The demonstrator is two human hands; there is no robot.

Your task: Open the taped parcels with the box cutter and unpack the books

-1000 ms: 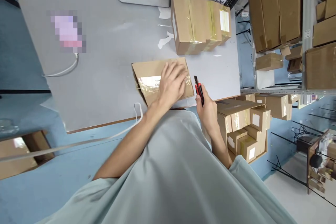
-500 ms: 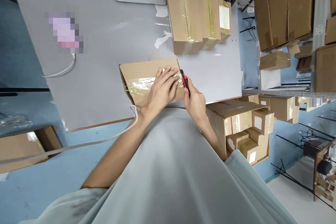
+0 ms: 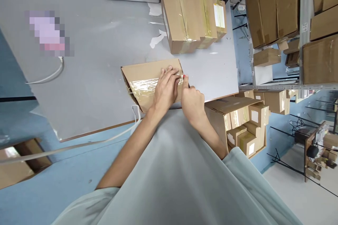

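Cardboard box (image 3: 150,72) is brown, banded with glossy tape (image 3: 144,85).

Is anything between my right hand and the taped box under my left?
Nothing visible blocks it: the right hand is at the right end of the taped box, gripping a mostly hidden red tool. The left hand lies on top, to one side.
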